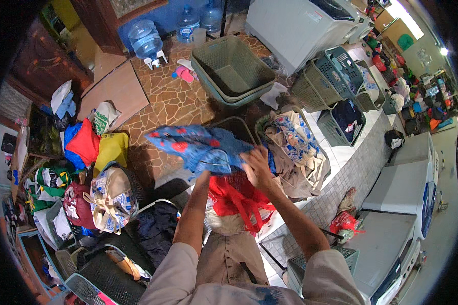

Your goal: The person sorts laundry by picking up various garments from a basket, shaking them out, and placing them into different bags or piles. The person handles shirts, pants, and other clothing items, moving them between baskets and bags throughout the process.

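A blue garment with red patches [198, 147] is held up in the air in front of me, its left end smeared by motion. My right hand [258, 165] is closed on the garment's right end. My left hand [205, 176] is beneath the middle of the cloth, which covers its fingers. Below both hands lies a red cloth bag with handles [239, 201], on top of a pale bundle. To the right of my right hand, a basket holds a brown cloth bundle [285, 157] with blue-and-white patterned fabric.
Stacked empty baskets [234, 66] stand ahead, before water bottles [145, 38]. More laundry baskets [341, 124] and washing machines [392, 178] line the right. On the left are a yellow bag [111, 151], a red bag [83, 142], a tied cream bag [112, 198] and dark clothes [158, 229].
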`<state>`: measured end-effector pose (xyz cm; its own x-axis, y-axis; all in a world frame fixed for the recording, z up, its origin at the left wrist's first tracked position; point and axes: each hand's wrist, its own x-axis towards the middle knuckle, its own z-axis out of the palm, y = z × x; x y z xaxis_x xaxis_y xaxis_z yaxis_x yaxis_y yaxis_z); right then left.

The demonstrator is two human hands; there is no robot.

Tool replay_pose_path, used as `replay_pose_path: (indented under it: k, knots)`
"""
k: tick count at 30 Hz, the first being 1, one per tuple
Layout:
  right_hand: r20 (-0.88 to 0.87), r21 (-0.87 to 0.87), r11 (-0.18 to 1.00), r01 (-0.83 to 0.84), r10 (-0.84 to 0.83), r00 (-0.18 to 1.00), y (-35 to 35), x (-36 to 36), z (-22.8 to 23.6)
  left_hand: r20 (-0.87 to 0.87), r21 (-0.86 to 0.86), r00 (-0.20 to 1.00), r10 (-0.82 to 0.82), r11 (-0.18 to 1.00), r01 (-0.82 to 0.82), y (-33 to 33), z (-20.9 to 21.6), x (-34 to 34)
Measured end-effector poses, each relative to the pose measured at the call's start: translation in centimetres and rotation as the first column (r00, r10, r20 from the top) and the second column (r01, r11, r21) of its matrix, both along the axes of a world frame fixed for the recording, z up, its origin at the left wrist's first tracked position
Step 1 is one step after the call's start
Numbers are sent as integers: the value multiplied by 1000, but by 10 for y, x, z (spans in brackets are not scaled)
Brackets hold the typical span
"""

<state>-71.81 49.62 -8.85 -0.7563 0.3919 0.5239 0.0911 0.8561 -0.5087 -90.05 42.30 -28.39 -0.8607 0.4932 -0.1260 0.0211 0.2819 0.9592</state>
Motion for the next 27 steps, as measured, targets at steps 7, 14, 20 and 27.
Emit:
replay_pose_path:
  k: [7, 14, 20, 27]
  knots:
    - [288, -590, 805, 63, 137, 948, -18, 96, -82, 155, -198, 981, 119, 976, -88, -120, -78, 86]
    - [255, -550, 835, -12, 181, 950, 34, 65, -75, 272, -369, 937, 220, 923, -110, -175, -126, 114]
    - [178, -630, 776, -32, 184, 967, 75, -5, -46, 241, -652, 959, -150, 707, 275, -110, -118, 187]
    - [341, -620, 784, -10, 281, 897, 67, 6, -27, 64, -439, 998, 11, 898, 18, -88, -142, 204]
